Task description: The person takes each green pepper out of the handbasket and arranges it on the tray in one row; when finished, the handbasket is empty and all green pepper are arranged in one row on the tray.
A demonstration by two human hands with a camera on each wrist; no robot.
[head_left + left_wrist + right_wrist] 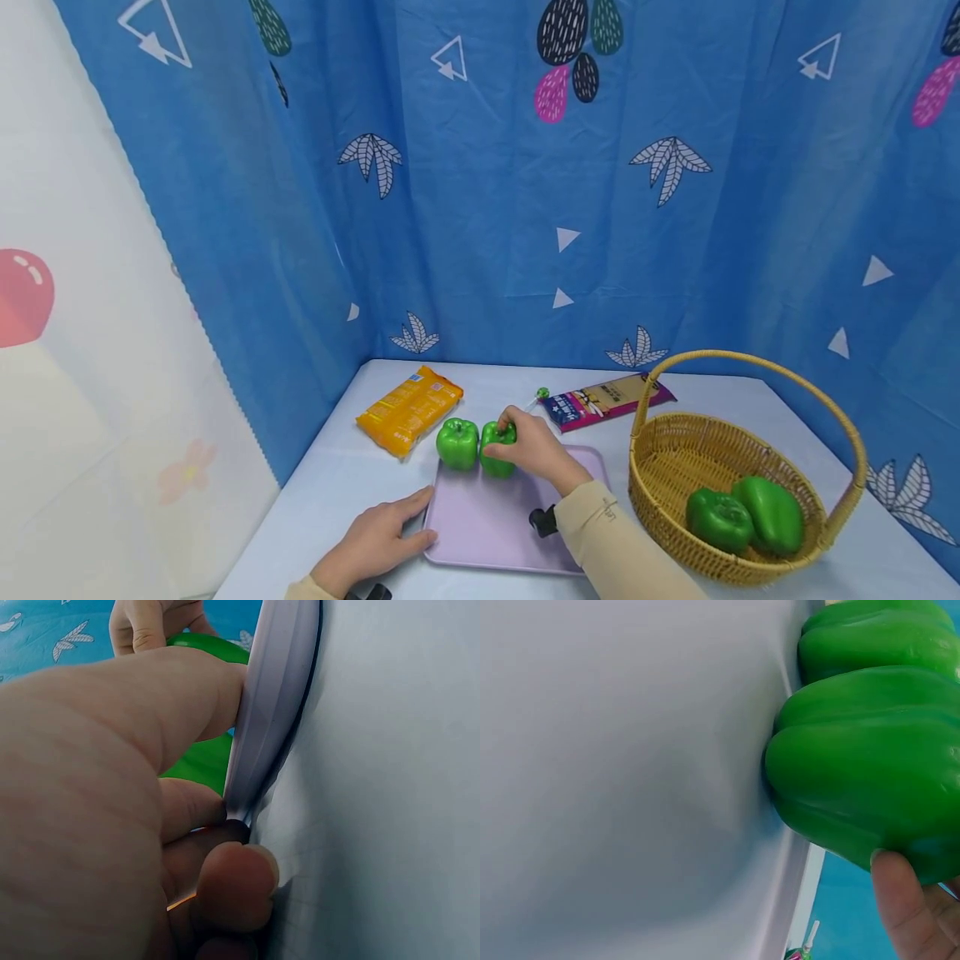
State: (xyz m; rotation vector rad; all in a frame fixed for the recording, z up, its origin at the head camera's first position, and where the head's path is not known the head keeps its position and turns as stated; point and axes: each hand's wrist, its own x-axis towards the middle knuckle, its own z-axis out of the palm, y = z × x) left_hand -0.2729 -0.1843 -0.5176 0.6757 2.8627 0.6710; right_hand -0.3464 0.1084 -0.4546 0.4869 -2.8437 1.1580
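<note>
Two green bell peppers stand side by side at the far left of a lilac tray. My right hand holds the right-hand bell pepper between thumb and fingers, from above. The left-hand bell pepper is right beside it. In the right wrist view the held pepper fills the right side, a fingertip against it. My left hand lies at the tray's left edge; its thumb and forefinger touch the outer rim without wrapping round it.
A wicker basket with a tall handle stands at the right, holding two more green peppers. Behind the tray lie an orange packet, a purple-and-brown packet and a small green-wrapped lollipop. A blue curtain hangs behind the table.
</note>
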